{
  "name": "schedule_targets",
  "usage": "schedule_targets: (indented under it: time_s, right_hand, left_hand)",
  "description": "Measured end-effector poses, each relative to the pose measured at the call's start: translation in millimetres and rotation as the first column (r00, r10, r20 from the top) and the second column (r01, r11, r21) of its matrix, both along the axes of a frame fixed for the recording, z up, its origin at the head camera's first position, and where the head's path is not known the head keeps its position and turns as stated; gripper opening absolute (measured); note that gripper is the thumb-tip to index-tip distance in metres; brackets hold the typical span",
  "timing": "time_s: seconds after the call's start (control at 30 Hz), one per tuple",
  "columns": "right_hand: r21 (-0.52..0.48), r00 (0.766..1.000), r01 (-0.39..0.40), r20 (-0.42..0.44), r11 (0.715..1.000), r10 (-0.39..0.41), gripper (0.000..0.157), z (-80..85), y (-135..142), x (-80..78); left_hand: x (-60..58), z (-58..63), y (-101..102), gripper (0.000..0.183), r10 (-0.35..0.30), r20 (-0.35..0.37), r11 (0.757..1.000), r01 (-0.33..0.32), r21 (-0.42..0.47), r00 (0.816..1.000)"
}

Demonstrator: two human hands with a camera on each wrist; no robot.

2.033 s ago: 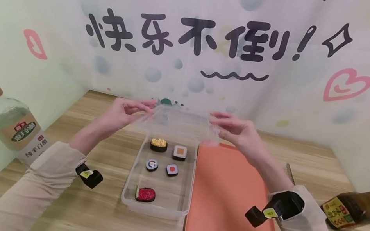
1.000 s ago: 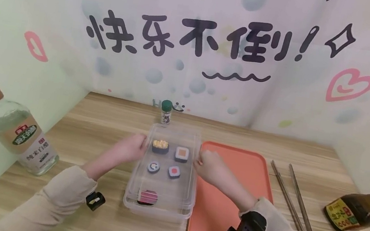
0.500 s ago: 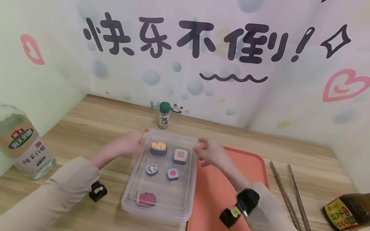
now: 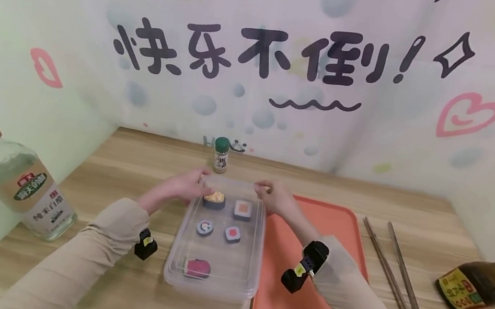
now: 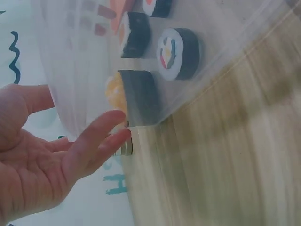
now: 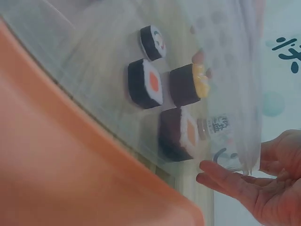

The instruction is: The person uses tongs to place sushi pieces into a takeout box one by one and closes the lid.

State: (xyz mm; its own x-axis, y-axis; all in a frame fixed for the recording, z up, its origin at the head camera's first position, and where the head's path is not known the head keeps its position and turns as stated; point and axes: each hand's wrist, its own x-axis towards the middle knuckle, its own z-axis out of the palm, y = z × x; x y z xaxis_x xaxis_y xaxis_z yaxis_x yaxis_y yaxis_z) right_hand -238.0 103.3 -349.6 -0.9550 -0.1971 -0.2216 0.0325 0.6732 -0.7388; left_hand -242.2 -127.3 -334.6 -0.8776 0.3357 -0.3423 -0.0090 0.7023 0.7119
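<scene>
A clear plastic food box (image 4: 209, 290) with a translucent lid (image 4: 234, 261) over it stands mid-table. Through the lid several toy-like sushi pieces show: a corn-topped one (image 4: 213, 203), square rolls (image 4: 243, 210), a round roll (image 5: 169, 54) and a pink-red piece (image 4: 197, 268). My left hand (image 4: 183, 186) grips the far left corner, thumb over the lid and fingers against the side. At the far right corner my right hand (image 4: 278, 198) does likewise; in the right wrist view, two fingertips (image 6: 207, 165) lie by the box wall and the thumb is partly hidden behind the lid.
An orange tray (image 4: 285, 307) lies against the box's right side, metal tongs (image 4: 400, 281) beyond it. A brown sauce bottle (image 4: 471, 289) stands far right, a large vinegar bottle (image 4: 29, 187) at left. Behind the box is a green-capped shaker (image 4: 221, 156), near the printed backdrop (image 4: 253, 113).
The lid, first held raised over the far end, came down onto the box. Both hands pressed along its sides as fists, then loosened and moved to the far corners.
</scene>
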Motion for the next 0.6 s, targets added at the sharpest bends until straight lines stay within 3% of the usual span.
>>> schedule_targets:
  time_s: [0.13, 0.27, 0.37, 0.5, 0.6]
  right_hand:
    - [-0.043, 0.998, 0.000, 0.065, 0.999, 0.003, 0.063, 2.1, 2.0, 16.4]
    - [-0.129, 0.980, -0.053, 0.184, 0.990, 0.077, 0.074, 1.6, 4.8, 38.6]
    - [-0.196, 0.974, -0.096, 0.183, 0.976, 0.133, 0.071, -0.9, 5.8, 48.7]
    - [-0.233, 0.981, -0.091, 0.149, 0.968, 0.128, 0.072, -2.4, 5.4, 57.1]
    - [-0.216, 0.978, -0.072, 0.177, 0.974, 0.111, 0.082, 1.4, 8.4, 65.7]
  left_hand:
    - [11.0, 7.7, -11.9, 0.076, -0.047, 0.022, 0.999, 0.047, -0.015, 0.999]
    - [28.3, 10.8, -24.0, 0.076, -0.150, 0.143, 0.987, 0.141, 0.075, 0.978]
    - [36.7, 9.5, -26.2, 0.072, -0.199, 0.202, 0.973, 0.169, 0.157, 0.959]
    - [40.8, 8.7, -26.3, 0.072, -0.191, 0.190, 0.969, 0.154, 0.194, 0.963]
    - [47.3, 12.2, -27.3, 0.070, -0.203, 0.190, 0.969, 0.169, 0.180, 0.961]
